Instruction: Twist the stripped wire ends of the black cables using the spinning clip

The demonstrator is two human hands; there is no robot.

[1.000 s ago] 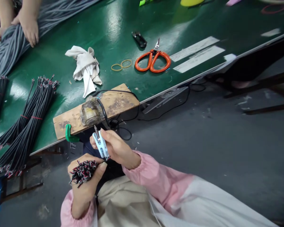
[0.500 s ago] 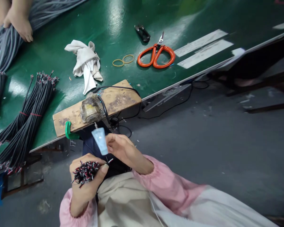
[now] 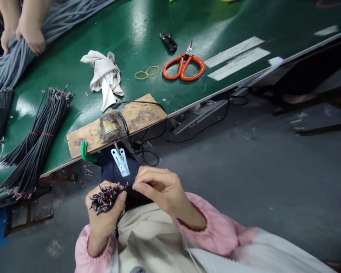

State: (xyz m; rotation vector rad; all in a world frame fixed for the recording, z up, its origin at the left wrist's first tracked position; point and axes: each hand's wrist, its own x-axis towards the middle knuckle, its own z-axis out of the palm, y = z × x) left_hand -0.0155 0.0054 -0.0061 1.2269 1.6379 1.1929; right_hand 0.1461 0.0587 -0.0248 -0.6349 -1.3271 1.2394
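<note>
My left hand [image 3: 104, 223] is wrapped round a bundle of black cables [image 3: 105, 198], whose stripped red, white and black ends point up. One cable end sticks out at its thumb. To the right, my right hand [image 3: 156, 185] has thumb and forefinger pressed together; anything between them is too small to make out. Above both hands a light blue clip [image 3: 121, 161] hangs on the metal shaft of a small motor [image 3: 109, 127], wrapped in clear film. The motor sits on a wooden board [image 3: 140, 117] at the table edge, beside a green clamp [image 3: 86, 152].
On the green table [image 3: 74, 72] lie cable bundles [image 3: 42, 136], a white cloth [image 3: 104, 74], rubber bands [image 3: 147, 72], orange scissors [image 3: 183, 67], black snips [image 3: 168, 41] and paper strips [image 3: 234, 53]. Another person's hands [image 3: 31, 36] hold grey cables [image 3: 10, 68] at upper left.
My right hand has moved right, away from the blue clip, and its fingers have come together. The clip now shows its two slotted arms. The other person's hands have shifted on the grey cables.
</note>
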